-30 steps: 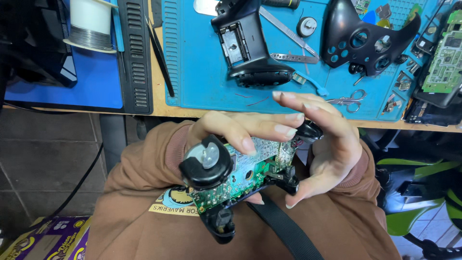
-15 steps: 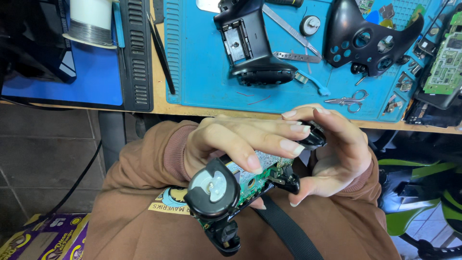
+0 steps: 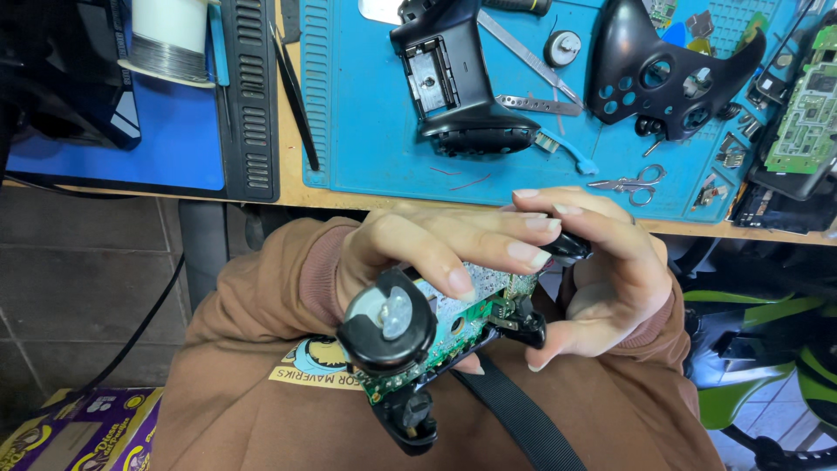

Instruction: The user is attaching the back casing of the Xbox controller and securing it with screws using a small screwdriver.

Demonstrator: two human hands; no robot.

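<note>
Board tilted further twd me now; left hand & right hand both grip pinching it over lap, motor side up.

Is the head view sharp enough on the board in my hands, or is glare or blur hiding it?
Head view: even daylight, no harsh shadows. The circuit board is fairly sharp, though the left hand covers much of it. The motor shows a bright glint on its metal centre. The right hand is crisp. Bench edges bow from wide-lens distortion; the blue mat stays in focus.
</note>
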